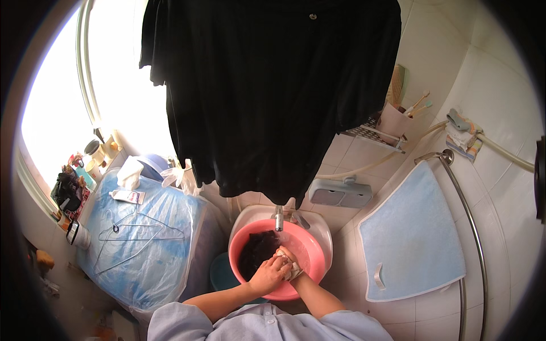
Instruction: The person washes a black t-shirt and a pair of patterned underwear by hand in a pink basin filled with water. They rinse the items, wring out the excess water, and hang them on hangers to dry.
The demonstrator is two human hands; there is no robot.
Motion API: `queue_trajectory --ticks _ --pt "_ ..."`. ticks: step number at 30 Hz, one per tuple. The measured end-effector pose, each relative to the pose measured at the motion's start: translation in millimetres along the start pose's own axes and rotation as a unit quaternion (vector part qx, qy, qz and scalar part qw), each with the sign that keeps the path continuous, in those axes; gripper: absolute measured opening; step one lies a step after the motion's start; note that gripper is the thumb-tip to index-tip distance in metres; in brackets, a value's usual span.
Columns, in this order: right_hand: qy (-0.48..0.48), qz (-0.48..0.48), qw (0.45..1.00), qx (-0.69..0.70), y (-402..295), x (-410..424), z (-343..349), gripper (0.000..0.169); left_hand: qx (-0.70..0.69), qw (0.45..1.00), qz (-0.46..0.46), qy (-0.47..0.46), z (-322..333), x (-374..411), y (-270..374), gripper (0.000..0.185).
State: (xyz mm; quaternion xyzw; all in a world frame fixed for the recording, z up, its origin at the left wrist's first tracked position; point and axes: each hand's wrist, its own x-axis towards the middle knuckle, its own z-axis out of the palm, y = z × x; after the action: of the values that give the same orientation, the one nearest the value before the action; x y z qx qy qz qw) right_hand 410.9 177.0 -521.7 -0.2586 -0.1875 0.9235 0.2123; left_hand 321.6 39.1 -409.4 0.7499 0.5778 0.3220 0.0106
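A pink plastic basin (pixel 314 279) rests on a white pedestal sink (pixel 326 238), beneath the metal faucet (pixel 279 218). Dark wet cloth (pixel 256 251) lies in its left part, with sudsy water on the right. Over the basin's front right part, my left hand (pixel 269 275) presses on a small pale cloth (pixel 293 271). My right hand (pixel 286 253) is on the other side of that cloth, its fingers partly hidden. The two hands have the cloth bunched between them.
A black garment (pixel 273 93) hangs above the sink. Wire hangers (pixel 140 238) and a tube (pixel 128 196) lie on a plastic-covered surface (pixel 170 264) at left. A blue towel (pixel 413 238) hangs at right by a metal rail (pixel 473 230). A teal basin (pixel 222 273) stands below.
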Motion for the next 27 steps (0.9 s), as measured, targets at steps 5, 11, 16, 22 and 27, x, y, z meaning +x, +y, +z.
queue_trajectory --ticks 5,11,16,22,27 --pt "0.065 -0.040 0.996 0.044 -11 3 -8 0.028 -0.204 0.970 -0.129 0.001 -10 16 -21 0.050" --pt "0.012 -0.126 0.892 -0.434 -50 -37 13 0.032 -0.536 0.783 -0.308 -0.061 -14 17 -69 0.040" --pt "-0.081 -0.218 0.803 -0.549 -28 -52 60 0.050 -0.491 0.779 -0.369 -0.125 -24 36 -61 0.060" --pt "0.025 -0.117 0.991 -0.052 -14 -48 37 0.043 -0.578 0.704 -0.406 0.074 -42 30 -66 0.077" --pt "-0.052 -0.096 0.993 0.044 -5 -42 44 0.041 -0.472 0.830 -0.287 0.083 11 10 -24 0.076"
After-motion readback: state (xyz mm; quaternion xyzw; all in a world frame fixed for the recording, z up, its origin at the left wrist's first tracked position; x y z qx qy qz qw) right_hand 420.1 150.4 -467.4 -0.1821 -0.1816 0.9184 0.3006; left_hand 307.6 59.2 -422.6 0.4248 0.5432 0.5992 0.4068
